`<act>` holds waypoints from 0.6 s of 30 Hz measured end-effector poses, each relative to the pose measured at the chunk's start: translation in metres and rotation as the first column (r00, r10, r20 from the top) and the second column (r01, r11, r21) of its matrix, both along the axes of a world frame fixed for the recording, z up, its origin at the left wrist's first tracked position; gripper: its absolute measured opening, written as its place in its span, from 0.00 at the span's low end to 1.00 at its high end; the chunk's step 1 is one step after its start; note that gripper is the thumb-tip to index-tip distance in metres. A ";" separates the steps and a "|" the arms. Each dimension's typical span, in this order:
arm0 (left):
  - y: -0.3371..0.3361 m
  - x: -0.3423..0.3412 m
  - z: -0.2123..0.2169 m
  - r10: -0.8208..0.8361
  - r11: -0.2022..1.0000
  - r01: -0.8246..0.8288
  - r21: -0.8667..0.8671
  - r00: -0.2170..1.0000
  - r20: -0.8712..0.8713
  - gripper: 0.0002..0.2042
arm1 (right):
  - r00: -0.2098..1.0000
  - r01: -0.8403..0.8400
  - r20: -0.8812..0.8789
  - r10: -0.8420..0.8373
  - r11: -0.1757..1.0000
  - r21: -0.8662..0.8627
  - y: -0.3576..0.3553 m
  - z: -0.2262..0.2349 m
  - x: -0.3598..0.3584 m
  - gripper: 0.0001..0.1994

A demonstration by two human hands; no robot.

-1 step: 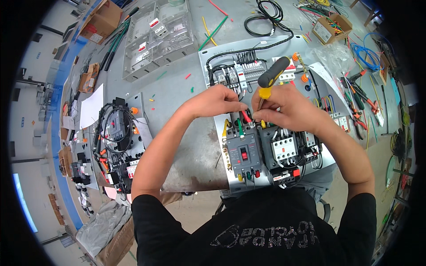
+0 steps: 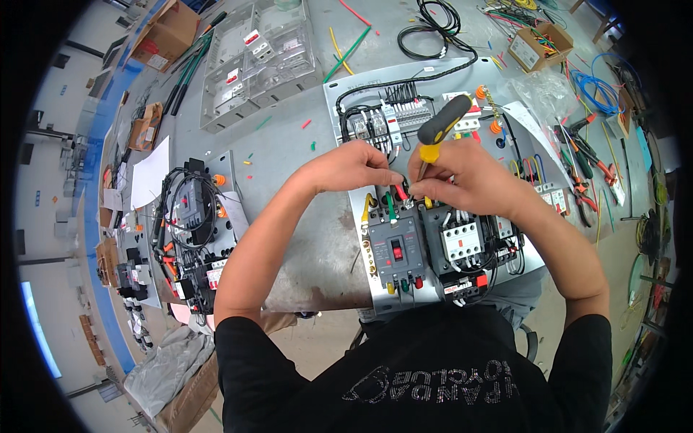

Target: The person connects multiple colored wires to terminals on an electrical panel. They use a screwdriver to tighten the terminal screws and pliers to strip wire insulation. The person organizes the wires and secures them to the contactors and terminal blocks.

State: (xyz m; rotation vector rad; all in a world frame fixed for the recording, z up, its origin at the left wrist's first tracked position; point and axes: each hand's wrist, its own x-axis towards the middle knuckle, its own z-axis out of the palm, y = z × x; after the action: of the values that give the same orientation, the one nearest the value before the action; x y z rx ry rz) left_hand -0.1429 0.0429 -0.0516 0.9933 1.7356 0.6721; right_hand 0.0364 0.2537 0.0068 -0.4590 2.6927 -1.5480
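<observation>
My right hand (image 2: 465,177) is closed round a screwdriver (image 2: 446,119) with a black and yellow handle, held slanted with its handle up. Its metal shaft runs down between my fingers; the tip is hidden. Opposite it, my left hand (image 2: 350,167) pinches a red-sleeved wire end (image 2: 401,192) at the top of a grey circuit breaker (image 2: 393,252). A green-sleeved wire (image 2: 391,208) and a yellow-sleeved wire (image 2: 367,211) enter the same breaker beside it. To its right sits a contactor (image 2: 462,242) with a white front. All are mounted on a metal panel (image 2: 361,278).
Left of the panel stands another wired assembly (image 2: 191,209). A clear-lidded grey enclosure (image 2: 260,72) lies at the back. Pliers and cutters (image 2: 581,169) lie at the right, below a blue wire coil (image 2: 599,92). A cardboard box (image 2: 540,47) holds coloured pieces.
The screwdriver's handle has tipped very slightly to the right. Both hands are otherwise in the same places.
</observation>
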 end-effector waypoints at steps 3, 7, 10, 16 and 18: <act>-0.003 0.008 -0.007 0.078 0.993 -0.079 0.092 0.997 0.015 0.18 | 0.997 -0.028 -0.074 0.031 0.999 0.035 -0.003 -0.005 -0.002 0.09; -0.003 0.005 -0.023 0.120 0.986 -0.121 0.115 0.993 0.009 0.17 | 0.989 -0.043 -0.142 0.051 0.998 0.054 -0.008 0.001 -0.004 0.09; 0.003 0.013 -0.022 0.126 0.984 -0.118 0.130 0.990 -0.057 0.17 | 0.988 -0.045 -0.146 0.059 0.994 0.098 -0.004 -0.004 -0.002 0.09; 0.005 0.021 -0.009 0.212 0.952 -0.233 0.201 0.970 0.120 0.10 | 0.975 -0.116 -0.190 0.114 0.993 -0.001 -0.006 -0.004 -0.021 0.09; 0.003 0.022 0.001 0.177 0.972 -0.202 0.120 0.965 0.196 0.10 | 0.982 -0.097 -0.158 0.105 0.994 0.058 -0.003 0.005 -0.017 0.10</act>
State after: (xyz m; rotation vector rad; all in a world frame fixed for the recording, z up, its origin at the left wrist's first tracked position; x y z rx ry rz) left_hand -0.1208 0.0461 -0.0509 0.8351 1.6500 0.9893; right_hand 0.0194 0.2502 0.0116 -0.7372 2.7677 -1.4738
